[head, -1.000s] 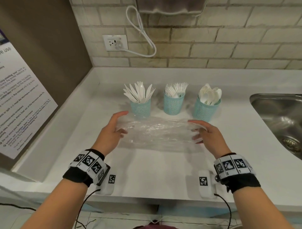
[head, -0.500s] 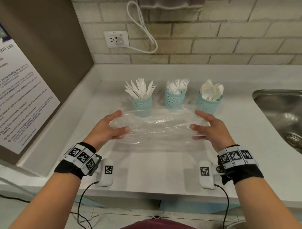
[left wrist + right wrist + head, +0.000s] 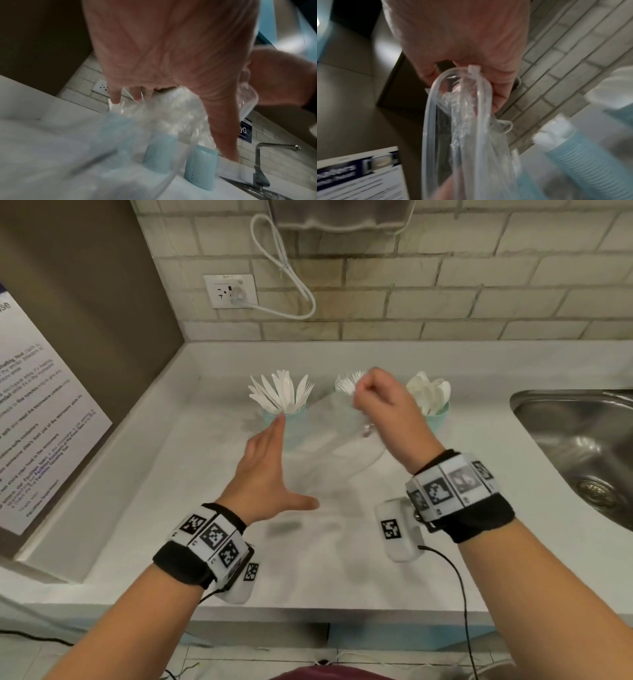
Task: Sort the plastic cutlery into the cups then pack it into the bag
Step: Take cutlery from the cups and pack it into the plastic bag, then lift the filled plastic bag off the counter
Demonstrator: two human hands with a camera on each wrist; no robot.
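The right hand (image 3: 383, 409) is curled tight, pinching the zip-seal rim of the clear, crinkled plastic bag (image 3: 342, 436), which hangs lifted above the white counter (image 3: 342, 570) just in front of three teal mesh cups (image 3: 289, 426) of white plastic cutlery (image 3: 281, 392). The left hand (image 3: 263, 474) is spread wide with straight fingers and holds nothing, beside the bag's left edge. On the poster (image 3: 37, 419) at far left the print is too blurred to read; a dark wall label (image 3: 245, 133) shows only "yG".

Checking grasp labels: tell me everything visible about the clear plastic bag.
The clear plastic bag is thin, crinkled, see-through film with a thicker zip-type rim and a small white slider, seen in the right wrist view. It looks empty. The right hand pinches its bunched top edge and holds it up over the counter, in front of the middle cup. The left hand is spread beside it; contact is unclear.
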